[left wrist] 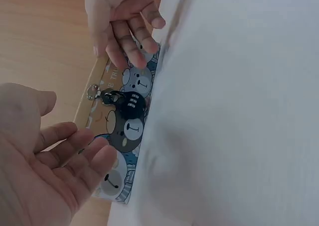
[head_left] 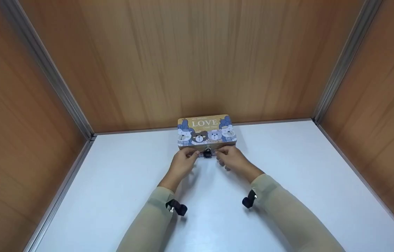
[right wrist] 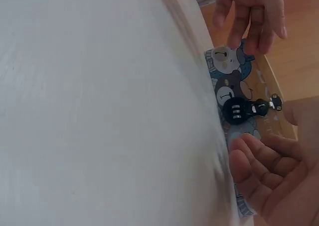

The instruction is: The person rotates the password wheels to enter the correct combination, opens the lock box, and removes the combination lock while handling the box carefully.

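Note:
A box with cartoon bears and the word LOVE on its lid lies closed at the back of the white table. On its front hangs a black combination padlock, joined to a metal clasp; its number dials face outward. My left hand is beside the padlock on the left, loosely bent fingers close to the box front. On the other side, my right hand has its fingers similarly relaxed. Both wrist views show a gap between each hand and the padlock; neither hand grips anything.
A wooden panel rises right behind the box. Wooden side walls with metal corner strips enclose the white table. Small black devices are strapped to both sleeves.

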{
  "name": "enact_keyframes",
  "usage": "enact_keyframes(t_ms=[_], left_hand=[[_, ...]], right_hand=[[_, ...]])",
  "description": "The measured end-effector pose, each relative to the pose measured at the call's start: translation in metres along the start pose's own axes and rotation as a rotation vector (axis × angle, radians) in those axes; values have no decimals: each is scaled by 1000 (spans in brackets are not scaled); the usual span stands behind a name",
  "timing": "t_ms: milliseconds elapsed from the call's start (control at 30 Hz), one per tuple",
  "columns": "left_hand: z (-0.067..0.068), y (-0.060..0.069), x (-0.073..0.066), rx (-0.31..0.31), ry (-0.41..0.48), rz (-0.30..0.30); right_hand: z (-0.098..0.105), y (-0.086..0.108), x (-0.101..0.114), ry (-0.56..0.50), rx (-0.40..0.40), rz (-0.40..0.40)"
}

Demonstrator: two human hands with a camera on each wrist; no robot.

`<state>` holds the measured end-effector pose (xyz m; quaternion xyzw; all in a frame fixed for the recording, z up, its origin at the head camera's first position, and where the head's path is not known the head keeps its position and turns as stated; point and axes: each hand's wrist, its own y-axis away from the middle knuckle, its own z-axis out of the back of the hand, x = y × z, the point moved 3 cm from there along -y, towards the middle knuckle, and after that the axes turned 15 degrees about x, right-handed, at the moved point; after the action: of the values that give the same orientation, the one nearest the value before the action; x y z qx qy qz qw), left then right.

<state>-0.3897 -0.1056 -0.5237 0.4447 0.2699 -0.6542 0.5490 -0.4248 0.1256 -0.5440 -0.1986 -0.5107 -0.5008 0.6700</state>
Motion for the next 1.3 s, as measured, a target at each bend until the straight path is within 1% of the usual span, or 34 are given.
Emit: enact_keyframes(t_ms=[67,167,300,400,500,600,733,800,933,1067,1167,1300], left_hand=[[-3,-5,4,30,94,32],[-8,-11,8,61,191,71],[-14,-16,12,72,253,82],[-19,-18,13,81,278,81],[-24,-18,14,85,285,79],[-26,-17,13,92,280,56],[-29,-15,12,114,244,43],[-30,-15,12,126,226,46],[-33,-16,10,150,212,51],[-32,-16,10,163,204,58],[-31,-15,10,173,217,73],[-32,-14,12,201,246,86]], right_hand=[[-5,-4,-3,-49,23,-5],[-11,-8,-5,-82,36,-12],[-17,-11,-4,-117,29,-2],[-19,-11,-3,-132,29,4],[-21,-9,-2,-135,30,8],[-20,-7,-2,-138,32,15],[-19,-6,-5,-125,25,16],[-18,-5,-5,-135,24,21],[-19,-6,-6,-200,38,25],[-19,-7,-9,-274,48,0],[-19,-7,-10,-317,51,-21],[-18,-4,-11,-349,68,-39]])
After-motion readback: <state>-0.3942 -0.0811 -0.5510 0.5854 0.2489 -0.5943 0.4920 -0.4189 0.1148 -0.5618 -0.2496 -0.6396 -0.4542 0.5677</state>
